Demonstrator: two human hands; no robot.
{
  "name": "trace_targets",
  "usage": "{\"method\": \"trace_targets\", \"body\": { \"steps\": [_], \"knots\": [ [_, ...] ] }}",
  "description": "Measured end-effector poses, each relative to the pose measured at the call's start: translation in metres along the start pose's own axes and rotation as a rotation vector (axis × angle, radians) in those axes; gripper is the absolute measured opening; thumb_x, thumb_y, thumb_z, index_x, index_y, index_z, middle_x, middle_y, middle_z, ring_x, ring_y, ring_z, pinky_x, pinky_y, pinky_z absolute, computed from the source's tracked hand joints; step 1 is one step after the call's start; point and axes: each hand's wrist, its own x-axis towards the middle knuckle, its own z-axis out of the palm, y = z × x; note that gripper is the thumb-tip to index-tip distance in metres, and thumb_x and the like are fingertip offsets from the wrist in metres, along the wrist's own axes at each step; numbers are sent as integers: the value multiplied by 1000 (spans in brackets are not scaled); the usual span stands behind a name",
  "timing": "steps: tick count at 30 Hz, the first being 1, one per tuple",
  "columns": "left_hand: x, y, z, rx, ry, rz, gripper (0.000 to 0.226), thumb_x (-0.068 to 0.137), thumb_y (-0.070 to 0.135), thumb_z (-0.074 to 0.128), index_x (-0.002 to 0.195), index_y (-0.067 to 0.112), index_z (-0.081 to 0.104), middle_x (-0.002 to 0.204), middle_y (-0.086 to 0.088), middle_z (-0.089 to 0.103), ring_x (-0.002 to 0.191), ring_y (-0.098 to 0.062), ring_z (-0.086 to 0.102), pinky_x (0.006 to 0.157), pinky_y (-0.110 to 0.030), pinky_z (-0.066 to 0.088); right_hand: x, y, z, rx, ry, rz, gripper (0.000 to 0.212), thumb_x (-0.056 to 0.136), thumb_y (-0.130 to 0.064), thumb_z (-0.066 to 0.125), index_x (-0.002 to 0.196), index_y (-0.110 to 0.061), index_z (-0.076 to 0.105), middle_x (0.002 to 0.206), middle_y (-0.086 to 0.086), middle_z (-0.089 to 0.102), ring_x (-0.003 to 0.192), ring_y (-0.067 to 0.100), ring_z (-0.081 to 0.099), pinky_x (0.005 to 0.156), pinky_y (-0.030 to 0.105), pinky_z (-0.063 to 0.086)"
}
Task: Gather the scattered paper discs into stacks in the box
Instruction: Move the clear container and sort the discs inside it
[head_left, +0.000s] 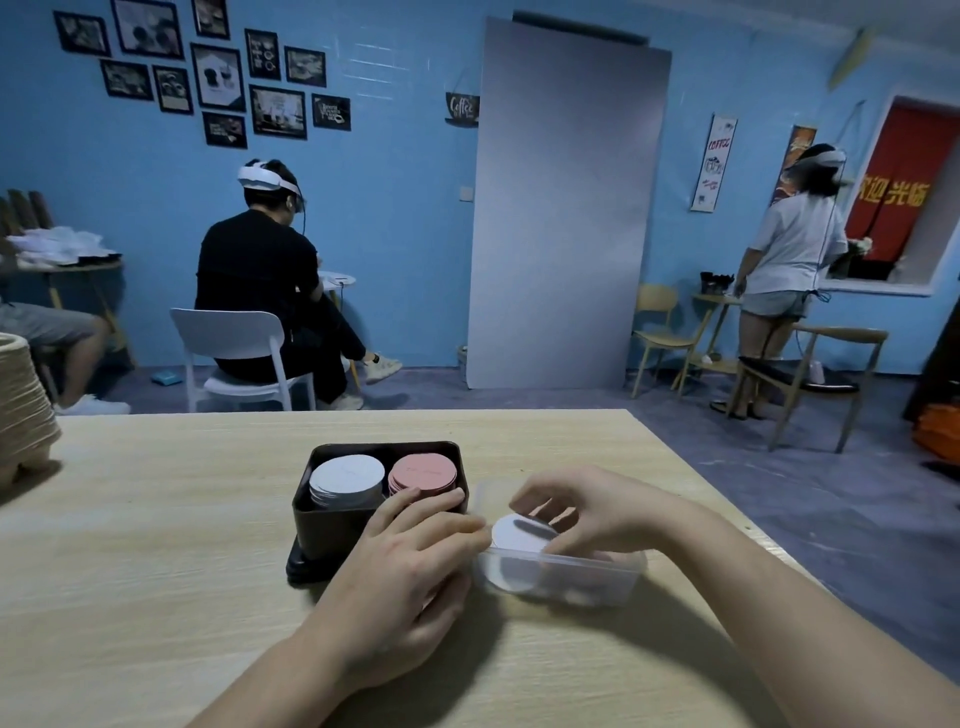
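Because paper discs are thin, light and easily creased, take each by its rim, not its face. The right hand (587, 514) pinches a white disc (519, 532) by the edge over the clear tub (597, 577). The left hand (410, 566) lies on the dark box (332, 519), fingers bent; whether they grip cannot be told. The white stack (347, 475) and pink stack (422, 472) stand inside the box.

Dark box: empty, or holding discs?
Holding discs: a white stack and a pink stack sit side by side inside the dark box.
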Motion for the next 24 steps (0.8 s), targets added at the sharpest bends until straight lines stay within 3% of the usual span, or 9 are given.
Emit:
{"method": "trace_targets", "body": {
  "steps": [3,7,12,24],
  "knots": [
    [-1,-1,-1,16,10,10,39,96,31,57,134,35,61,142,17,60,144,-10,45,118,-42,33,-7,0,-2,23,84,4,49,81,-9,86,124,-20,66,122,-8,68,112,8,66,94,26,58],
    [-2,-5,-6,73,-14,33,38,97,35,55,136,32,59,148,12,56,139,-14,51,116,-40,38,-14,-3,-5,33,188,-5,49,77,-23,90,120,-28,68,118,-14,68,108,4,64,92,26,58],
    [-12,-14,-17,169,-54,55,42,97,44,55,135,27,63,152,8,54,141,-16,51,119,-30,29,-11,-11,-5,110,298,-34,51,75,-23,91,121,-28,69,118,-12,69,109,3,64,92,23,56],
    [-68,-51,-62,226,-59,-57,44,92,37,56,133,23,65,150,5,57,138,-16,54,114,-27,35,46,-71,9,249,340,-89,61,73,-14,95,127,-18,66,118,-4,73,108,8,69,92,23,57]
  ]
}}
